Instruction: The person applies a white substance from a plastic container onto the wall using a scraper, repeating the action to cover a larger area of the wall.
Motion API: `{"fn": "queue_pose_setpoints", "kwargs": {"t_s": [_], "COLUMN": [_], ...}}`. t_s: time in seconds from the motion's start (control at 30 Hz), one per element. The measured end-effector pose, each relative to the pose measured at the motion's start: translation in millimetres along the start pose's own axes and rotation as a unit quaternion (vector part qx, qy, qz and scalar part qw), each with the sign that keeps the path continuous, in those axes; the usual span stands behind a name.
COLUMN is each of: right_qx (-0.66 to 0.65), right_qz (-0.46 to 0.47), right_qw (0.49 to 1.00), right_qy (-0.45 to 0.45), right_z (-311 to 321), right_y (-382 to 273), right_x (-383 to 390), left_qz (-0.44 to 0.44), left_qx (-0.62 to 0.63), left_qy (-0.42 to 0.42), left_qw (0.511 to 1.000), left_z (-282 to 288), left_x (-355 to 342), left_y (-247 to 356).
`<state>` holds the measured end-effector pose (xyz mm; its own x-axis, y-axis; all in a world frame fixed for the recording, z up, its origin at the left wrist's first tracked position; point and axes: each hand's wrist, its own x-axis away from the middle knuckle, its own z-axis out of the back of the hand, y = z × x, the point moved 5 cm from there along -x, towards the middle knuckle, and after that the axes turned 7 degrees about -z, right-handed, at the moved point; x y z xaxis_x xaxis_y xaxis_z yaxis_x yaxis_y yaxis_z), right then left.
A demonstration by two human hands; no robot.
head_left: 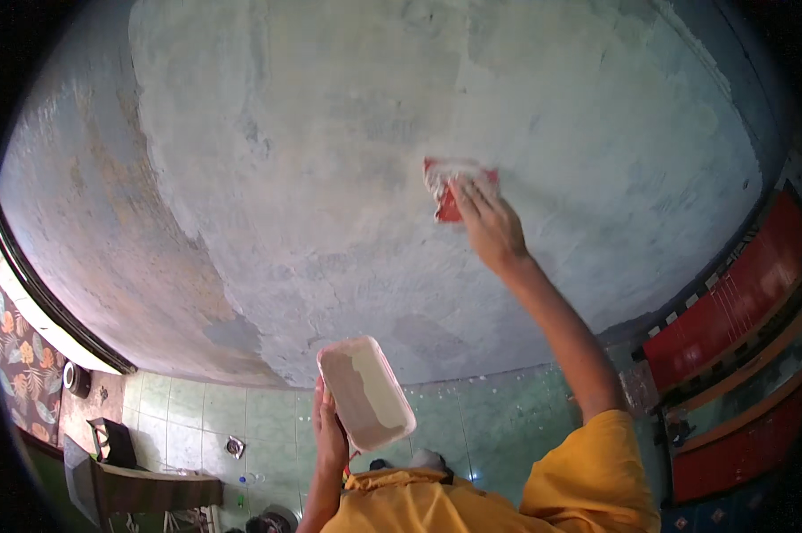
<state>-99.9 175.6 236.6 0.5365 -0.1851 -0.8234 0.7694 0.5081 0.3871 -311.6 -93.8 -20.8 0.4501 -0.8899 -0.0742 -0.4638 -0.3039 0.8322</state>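
Head view: right fingers [474, 195] grip a red scraper [448, 212], left fingers [328, 401] a tub [341, 387]; the wall [330, 178] looks mostly covered, its left edge not.

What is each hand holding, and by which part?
The left hand holds the tray by its left side; the right hand, the red spreader by its lower right part.

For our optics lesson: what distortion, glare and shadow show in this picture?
Head view: black corners, bowed lower edge of the wall; head view: small bright glint on the tiled floor; head view: soft, faint shadow just right of the red scraper.
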Motion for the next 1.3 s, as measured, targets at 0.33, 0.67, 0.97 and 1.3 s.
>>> {"fn": "queue_pose_setpoints", "kwargs": {"t_s": [0.33, 0.67, 0.97, 1.3], "right_qx": [-0.694, -0.633, -0.55, -0.442], "right_qz": [-0.647, -0.699, -0.305, -0.485], "right_qw": [0.272, 0.332, 0.772, 0.708], "right_qy": [-0.162, -0.002, -0.091, -0.262], "right_z": [41, 66, 87, 35], "right_y": [-115, -115, -183, -128], "right_x": [145, 218, 225, 268], "left_qz": [-0.019, 0.004, 0.118, 0.051], "left_qx": [-0.105, -0.07, 0.02, -0.063], "left_qy": [0.006, 0.017, 0.049, 0.017], "left_qw": [0.994, 0.997, 0.992, 0.997], "left_z": [-29, -28, -51, -47], "left_x": [-20, -7, 13, 14], "left_y": [32, 41, 40, 64]}}
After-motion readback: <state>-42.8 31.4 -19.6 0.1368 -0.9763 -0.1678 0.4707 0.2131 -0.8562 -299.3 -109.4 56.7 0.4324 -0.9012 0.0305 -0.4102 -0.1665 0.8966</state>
